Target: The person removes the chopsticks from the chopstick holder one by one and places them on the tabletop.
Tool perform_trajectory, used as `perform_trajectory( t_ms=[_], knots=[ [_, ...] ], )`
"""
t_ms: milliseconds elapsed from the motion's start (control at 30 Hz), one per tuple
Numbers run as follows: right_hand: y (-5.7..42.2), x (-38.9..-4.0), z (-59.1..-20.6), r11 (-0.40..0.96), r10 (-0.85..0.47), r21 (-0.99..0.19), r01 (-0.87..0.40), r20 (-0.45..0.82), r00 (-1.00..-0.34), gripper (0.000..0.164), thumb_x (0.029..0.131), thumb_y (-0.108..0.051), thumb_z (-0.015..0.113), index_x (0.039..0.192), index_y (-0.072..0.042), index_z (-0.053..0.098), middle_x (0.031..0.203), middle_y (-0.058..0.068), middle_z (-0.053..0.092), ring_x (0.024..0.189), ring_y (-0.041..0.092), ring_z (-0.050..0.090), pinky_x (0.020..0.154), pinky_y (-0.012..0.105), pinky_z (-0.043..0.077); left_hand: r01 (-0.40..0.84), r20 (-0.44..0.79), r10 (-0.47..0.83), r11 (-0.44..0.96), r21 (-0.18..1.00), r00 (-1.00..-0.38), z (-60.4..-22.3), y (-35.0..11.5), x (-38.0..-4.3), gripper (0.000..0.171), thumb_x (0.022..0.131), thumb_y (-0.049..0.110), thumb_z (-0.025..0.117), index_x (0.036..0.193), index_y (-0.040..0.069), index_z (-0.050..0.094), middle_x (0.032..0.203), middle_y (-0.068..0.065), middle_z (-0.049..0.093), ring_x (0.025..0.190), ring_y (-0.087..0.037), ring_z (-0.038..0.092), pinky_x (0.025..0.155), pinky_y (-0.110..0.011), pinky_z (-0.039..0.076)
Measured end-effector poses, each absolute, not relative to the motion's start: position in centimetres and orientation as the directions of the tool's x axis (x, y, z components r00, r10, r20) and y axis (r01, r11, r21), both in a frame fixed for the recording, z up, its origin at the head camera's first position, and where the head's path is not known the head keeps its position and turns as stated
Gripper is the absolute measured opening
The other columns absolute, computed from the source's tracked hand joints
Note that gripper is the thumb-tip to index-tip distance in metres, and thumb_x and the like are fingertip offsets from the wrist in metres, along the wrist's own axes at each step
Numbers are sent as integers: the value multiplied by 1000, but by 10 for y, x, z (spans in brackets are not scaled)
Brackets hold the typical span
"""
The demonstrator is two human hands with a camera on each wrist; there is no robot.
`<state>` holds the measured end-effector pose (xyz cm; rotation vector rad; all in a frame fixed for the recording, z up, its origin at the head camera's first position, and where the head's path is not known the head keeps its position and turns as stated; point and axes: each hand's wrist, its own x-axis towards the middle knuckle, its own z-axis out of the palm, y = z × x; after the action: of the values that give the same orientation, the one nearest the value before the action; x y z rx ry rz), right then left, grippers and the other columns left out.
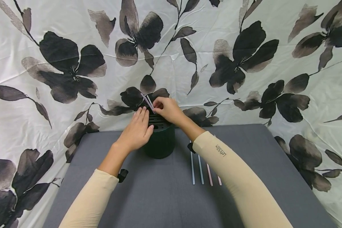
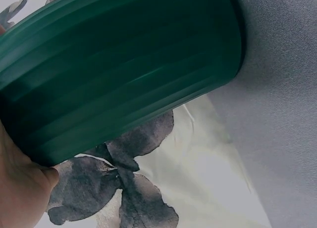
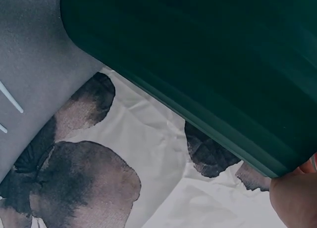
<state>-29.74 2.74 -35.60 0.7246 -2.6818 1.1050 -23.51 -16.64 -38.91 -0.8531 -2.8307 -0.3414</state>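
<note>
Right hand [image 1: 167,109]: fingertip grip pinches a pale straw [image 1: 150,102]; long axis leans far-left from grip, at the green container's [image 1: 159,145] slotted top. Left hand [image 1: 135,129]: fingers extended, at container's left.

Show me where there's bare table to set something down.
The grey table is bare right of the right sleeve, and between it and the left sleeve, in front of the green container and left of the loose sticks. Crowded: the slotted lid, with left hand and right hand there, and around the sticks.
</note>
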Motion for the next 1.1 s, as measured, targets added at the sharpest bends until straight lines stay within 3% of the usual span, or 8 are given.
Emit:
perform_trajectory(
  t_ms=[300, 733, 933, 1100],
  knots=[
    [29, -299, -356, 626, -369, -612, -484, 314, -875, 11, 97, -15, 74, 102, -7, 70, 98, 8, 75, 90, 20, 70, 84, 35, 57, 556, 222, 518, 813, 172, -826, -389, -165, -237, 69, 109, 36, 33, 159, -11, 22, 168, -29, 19, 159, -43, 14, 129, -56, 16],
    [43, -301, -349, 552, -318, -695, -461, 336, -887, 12, 99, -16, 71, 105, -7, 68, 104, 10, 73, 95, 22, 69, 87, 35, 57, 556, 230, 516, 814, 168, -825, -390, -161, -240, 69, 109, 36, 33, 159, -11, 24, 168, -29, 19, 159, -44, 14, 128, -57, 17],
    [59, -298, -338, 483, -277, -736, -474, 385, -880, 13, 99, -17, 71, 106, -7, 67, 100, 10, 73, 88, 21, 69, 78, 33, 56, 551, 225, 511, 815, 179, -829, -391, -161, -239, 70, 109, 37, 33, 159, -10, 22, 169, -28, 17, 159, -43, 12, 129, -55, 14],
    [72, -299, -328, 394, -239, -779, -488, 426, -873, 13, 98, -14, 72, 106, -4, 67, 98, 12, 73, 86, 22, 72, 80, 30, 60, 543, 224, 503, 820, 182, -835, -392, -162, -240, 70, 109, 38, 33, 160, -10, 22, 170, -27, 16, 159, -42, 11, 130, -54, 13]
  ],
)
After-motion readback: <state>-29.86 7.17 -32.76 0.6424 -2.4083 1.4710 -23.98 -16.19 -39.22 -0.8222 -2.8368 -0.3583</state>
